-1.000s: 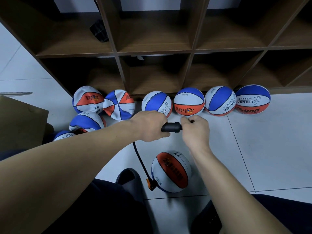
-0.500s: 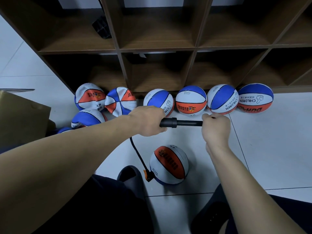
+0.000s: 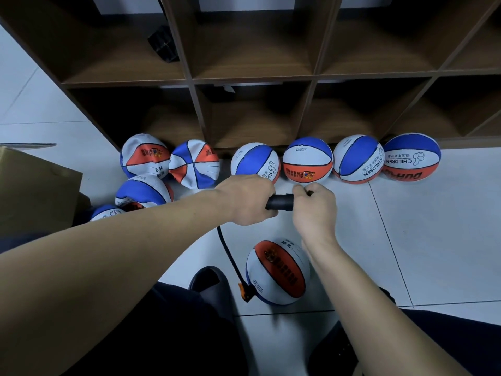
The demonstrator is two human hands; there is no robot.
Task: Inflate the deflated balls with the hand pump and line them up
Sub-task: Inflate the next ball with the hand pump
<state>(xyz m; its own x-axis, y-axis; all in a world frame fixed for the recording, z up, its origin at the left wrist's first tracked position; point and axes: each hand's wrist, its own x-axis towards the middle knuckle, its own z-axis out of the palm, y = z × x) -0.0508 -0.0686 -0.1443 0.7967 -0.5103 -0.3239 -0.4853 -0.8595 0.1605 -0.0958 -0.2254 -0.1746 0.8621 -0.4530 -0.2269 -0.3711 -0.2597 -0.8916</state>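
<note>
The short black cylindrical hand pump (image 3: 279,202) lies level in front of the person, its long axis running left to right, held above the pale tiled floor (image 3: 433,240) between the two hands. The left hand (image 3: 245,199) is wrapped round the barrel, fingers curled under it; the right hand (image 3: 314,206) is closed round the handle end, knuckles up, and sits touching the barrel's mouth, so no plunger rod shows between them: the stroke reads as fully pushed in. Judgement: the next move is a pull of the right hand rightward along that same axis, the left hand holding the barrel fixed. A thin black hose (image 3: 225,251) drops from under the left hand to an orange nozzle fitting (image 3: 244,291), which meets the left side of the orange, white and blue rubber ball on the floor (image 3: 278,272). That ball lies below and toward the person from both hands, nearer the right forearm, and already looks round. Beyond the hands, four inflated balls in the same colours (image 3: 307,164) stand in a row against the foot of the dark wooden cubby shelf (image 3: 254,77); to their left, crumpled deflated balls (image 3: 193,164) lie bunched beside a brown cardboard box (image 3: 35,191). Both forearms are extended forward, wrists roughly level.
</note>
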